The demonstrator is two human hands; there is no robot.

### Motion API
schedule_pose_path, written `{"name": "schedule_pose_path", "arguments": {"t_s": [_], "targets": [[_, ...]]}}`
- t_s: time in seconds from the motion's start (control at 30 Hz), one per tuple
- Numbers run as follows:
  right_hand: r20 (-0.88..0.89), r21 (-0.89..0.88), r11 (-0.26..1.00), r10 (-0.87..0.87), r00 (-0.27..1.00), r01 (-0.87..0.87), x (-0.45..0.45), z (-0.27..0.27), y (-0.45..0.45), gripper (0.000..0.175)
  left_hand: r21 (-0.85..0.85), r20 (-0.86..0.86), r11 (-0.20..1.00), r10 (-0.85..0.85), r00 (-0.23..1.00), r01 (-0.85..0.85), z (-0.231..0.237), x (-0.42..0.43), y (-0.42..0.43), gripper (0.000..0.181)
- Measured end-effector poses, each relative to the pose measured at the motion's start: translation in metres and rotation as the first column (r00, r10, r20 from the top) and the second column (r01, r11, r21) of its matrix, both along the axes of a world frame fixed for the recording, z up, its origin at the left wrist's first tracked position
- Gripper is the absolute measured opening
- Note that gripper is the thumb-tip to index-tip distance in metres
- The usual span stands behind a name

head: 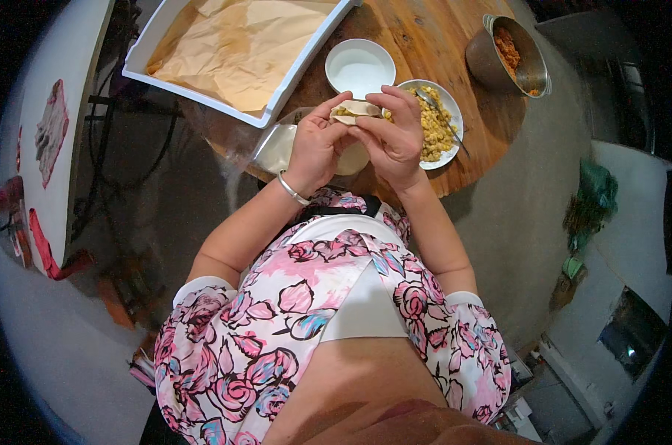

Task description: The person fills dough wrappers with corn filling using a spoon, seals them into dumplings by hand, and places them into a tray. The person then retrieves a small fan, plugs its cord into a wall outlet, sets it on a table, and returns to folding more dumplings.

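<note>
Between my two hands is a dumpling, a pale dough wrapper partly folded over yellow-green filling that shows along its gap. My left hand pinches its left end with thumb and fingers. On the other end, the fingers of my right hand hold the dough edge. A white plate of corn filling with a metal spoon in it sits just right of my right hand. Below my hands, round dough wrappers lie in clear plastic, partly covered by my left hand.
A white bowl stands beyond my hands on the round wooden table. At the far left is a white tray lined with brown paper. A metal pot with reddish filling stands near the right edge.
</note>
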State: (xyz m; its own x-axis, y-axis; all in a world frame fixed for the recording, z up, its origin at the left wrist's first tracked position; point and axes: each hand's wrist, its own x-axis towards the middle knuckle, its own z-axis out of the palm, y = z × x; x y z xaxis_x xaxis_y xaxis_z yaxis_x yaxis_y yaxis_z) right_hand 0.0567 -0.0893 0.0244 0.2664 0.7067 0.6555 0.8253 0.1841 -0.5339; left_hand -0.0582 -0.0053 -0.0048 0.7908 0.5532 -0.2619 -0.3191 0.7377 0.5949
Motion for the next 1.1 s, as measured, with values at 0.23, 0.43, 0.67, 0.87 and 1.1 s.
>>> {"name": "schedule_pose_path", "arguments": {"t_s": [0.23,0.43,0.67,0.87,1.1], "targets": [[-0.008,-0.140,0.985,-0.101,0.995,0.099,0.040,-0.003,0.020,0.018,-0.131,0.035,0.991,0.018,0.999,-0.014,0.002,-0.007,0.006,0.043],[0.576,-0.704,0.584,0.135,0.806,0.404,0.083,-0.051,0.067,0.028,-0.111,0.022,0.993,-0.033,0.999,0.036,0.010,-0.011,0.009,0.040],[0.465,-0.672,0.646,-0.012,0.885,0.362,0.070,-0.010,0.065,0.020,-0.157,-0.039,0.987,-0.015,0.999,0.009,0.017,-0.017,0.013,0.041],[-0.006,-0.276,0.943,0.192,0.981,-0.186,0.028,0.033,0.028,0.024,-0.159,-0.016,0.987,0.002,1.000,-0.005,0.006,-0.012,0.010,0.039],[0.230,-0.265,0.950,0.230,0.946,-0.166,0.007,0.019,0.034,0.028,-0.277,0.029,0.960,0.033,0.999,-0.023,0.011,-0.009,0.009,0.043]]}}
